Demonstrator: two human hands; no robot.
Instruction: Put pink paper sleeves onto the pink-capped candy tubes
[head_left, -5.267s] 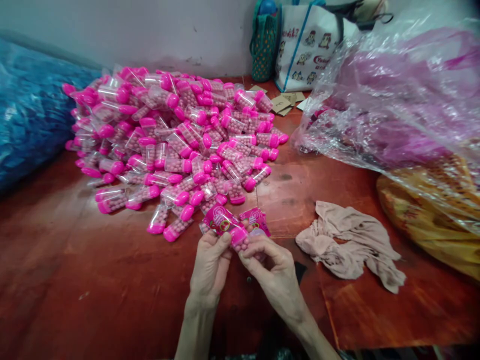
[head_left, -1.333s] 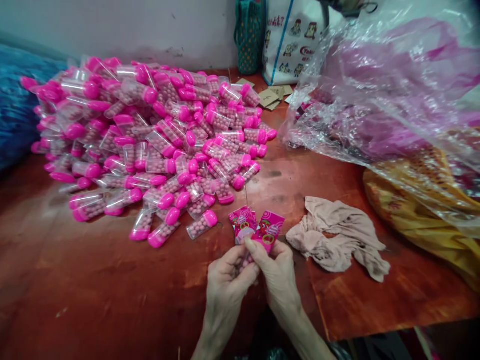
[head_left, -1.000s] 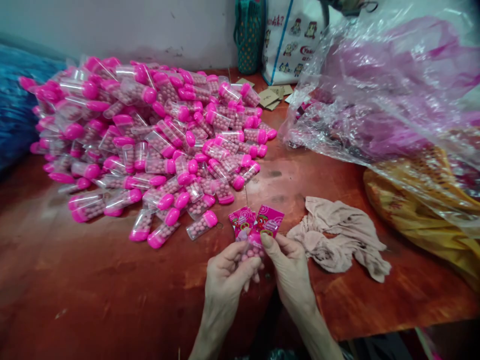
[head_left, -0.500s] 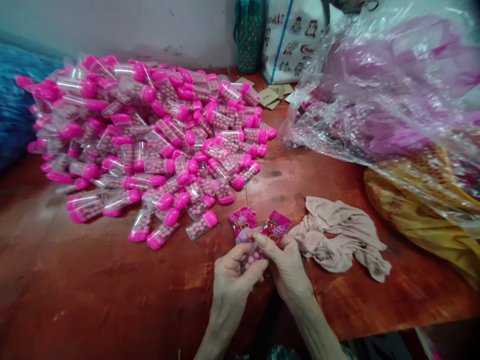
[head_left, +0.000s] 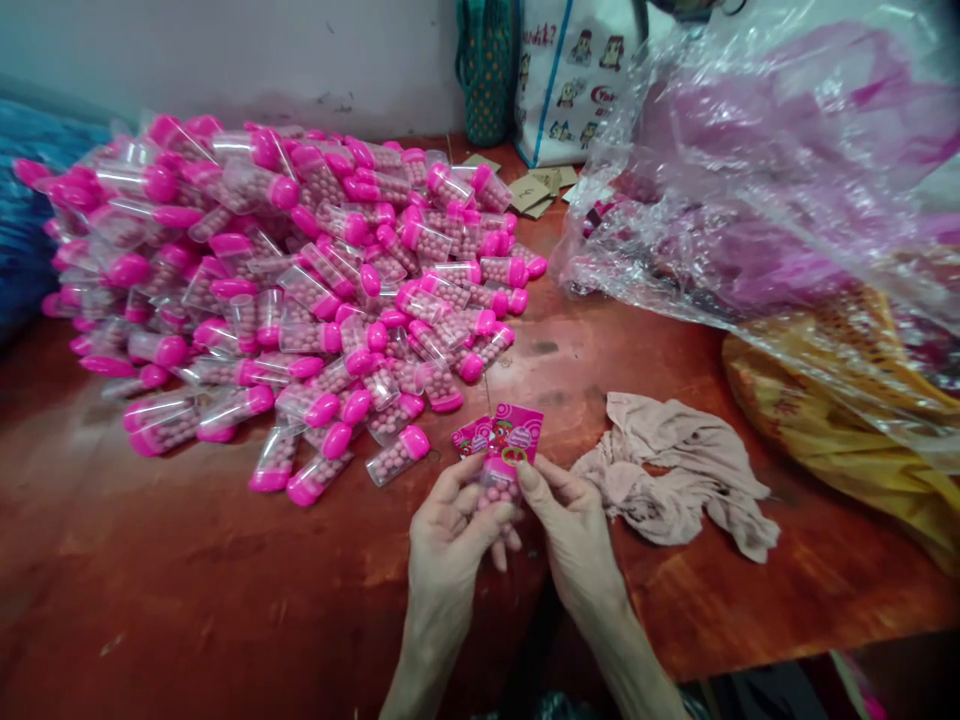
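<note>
– Both our hands are closed on one candy tube (head_left: 499, 487): our left hand (head_left: 448, 530) wraps its lower part, and our right hand (head_left: 576, 535) pinches the upper end between thumb and forefinger.

– Where do we hold it?

– Just over the near part of the red-brown table (head_left: 225, 590), between the heap of pink-capped tubes (head_left: 285, 280) and the crumpled beige cloth (head_left: 675, 475). A pink printed label (head_left: 517, 432) stands up above our fingertips, with a second label (head_left: 469, 438) just to its left.

– And to our right?

– We see a clear plastic bag (head_left: 750, 180) lying over a yellow bag (head_left: 825, 430).
</note>
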